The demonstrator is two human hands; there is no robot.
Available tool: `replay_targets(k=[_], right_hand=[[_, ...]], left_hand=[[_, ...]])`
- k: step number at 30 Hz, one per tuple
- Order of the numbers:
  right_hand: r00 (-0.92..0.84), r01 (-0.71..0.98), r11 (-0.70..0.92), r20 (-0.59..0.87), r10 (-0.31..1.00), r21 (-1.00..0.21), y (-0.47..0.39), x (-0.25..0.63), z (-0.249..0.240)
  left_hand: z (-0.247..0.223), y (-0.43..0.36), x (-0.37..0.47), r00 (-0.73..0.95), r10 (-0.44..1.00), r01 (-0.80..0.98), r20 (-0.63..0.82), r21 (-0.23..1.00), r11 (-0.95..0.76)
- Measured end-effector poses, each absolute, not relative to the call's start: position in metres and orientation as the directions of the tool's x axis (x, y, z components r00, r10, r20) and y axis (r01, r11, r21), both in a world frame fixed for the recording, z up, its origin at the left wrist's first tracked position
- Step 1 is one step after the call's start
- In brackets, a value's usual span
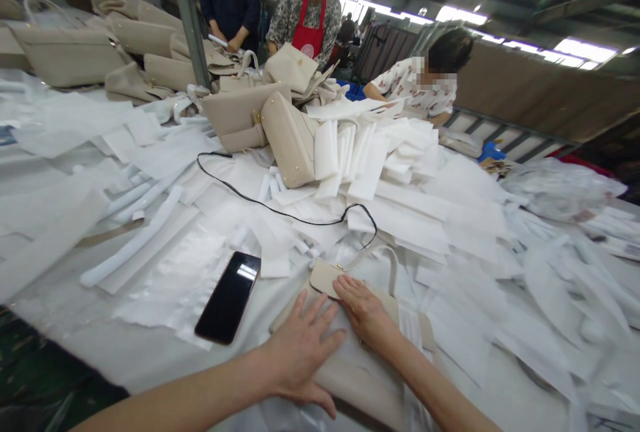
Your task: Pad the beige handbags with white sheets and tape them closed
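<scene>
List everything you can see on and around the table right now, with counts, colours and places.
Handbag under the hands: one, beige, lying flat at the near edge of the table.
Phone: one, black, screen up, left of that handbag.
Cord: one, black, thin, looping across the white sheets mid-table.
Upright handbags: two, beige, mid-table beside the foam pieces.
Foam pieces: many, white, piled centre right.
White sheets: many, spread over the table.
Far handbags: several, beige, far left; exact count unclear.
Plastic bag: one, clear, crumpled, far right.
Other people: at least three, at the far side.
Left hand: flat on the near handbag.
Right hand: flat on the same handbag, fingertips at its flap.
</scene>
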State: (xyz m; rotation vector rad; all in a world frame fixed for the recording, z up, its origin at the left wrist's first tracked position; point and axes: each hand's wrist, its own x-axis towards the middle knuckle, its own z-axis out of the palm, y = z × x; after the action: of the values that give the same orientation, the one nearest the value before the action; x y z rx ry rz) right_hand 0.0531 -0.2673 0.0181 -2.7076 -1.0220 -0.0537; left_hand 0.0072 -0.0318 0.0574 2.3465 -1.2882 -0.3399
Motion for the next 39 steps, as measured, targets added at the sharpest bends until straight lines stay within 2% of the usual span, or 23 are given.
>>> replay_targets(k=[4,10,12,15,20,26,30,34,39], right_hand=[[0.739,0.661,-0.694,0.087,0.668,-0.284,-0.27,0.048,0.021],[0.715,0.696,-0.673,0.161,0.68,-0.251,-0.265,0.04,0.025],[0.758,0.642,-0.711,0.097,0.645,-0.287,-0.261,0.043,0.036],[0.874,0.447,-0.834,-0.041,0.485,-0.323,-0.257,0.064,0.061],[0.983,0.176,-0.961,-0.018,0.184,-0.216,-0.253,0.137,0.074],[0.988,-0.109,-0.992,-0.12,-0.1,-0.064,-0.238,0.192,0.042],[0.963,-0.237,-0.971,-0.144,-0.229,-0.042,-0.241,0.198,0.034],[0.966,-0.235,-0.966,-0.137,-0.22,-0.105,-0.249,0.195,0.041],[0.992,-0.089,-0.958,-0.11,-0.061,-0.271,-0.248,0.187,0.059]], left_hand=[[0.057,-0.039,0.004,0.549,-0.835,-0.736,0.02,0.485,-0.472],[0.052,-0.039,0.007,0.564,-0.823,-0.676,-0.066,0.535,-0.506],[0.056,-0.036,0.007,0.564,-0.823,-0.667,-0.065,0.552,-0.501],[0.06,-0.033,0.006,0.554,-0.83,-0.662,-0.069,0.567,-0.49],[0.059,-0.034,0.005,0.548,-0.833,-0.659,-0.075,0.574,-0.486],[0.058,-0.033,0.007,0.563,-0.825,-0.665,-0.051,0.565,-0.489],[0.058,-0.032,0.008,0.548,-0.834,-0.659,-0.062,0.583,-0.476],[0.056,-0.032,0.008,0.566,-0.823,-0.652,-0.05,0.584,-0.484],[0.054,-0.032,0.006,0.563,-0.825,-0.66,-0.044,0.576,-0.481]])
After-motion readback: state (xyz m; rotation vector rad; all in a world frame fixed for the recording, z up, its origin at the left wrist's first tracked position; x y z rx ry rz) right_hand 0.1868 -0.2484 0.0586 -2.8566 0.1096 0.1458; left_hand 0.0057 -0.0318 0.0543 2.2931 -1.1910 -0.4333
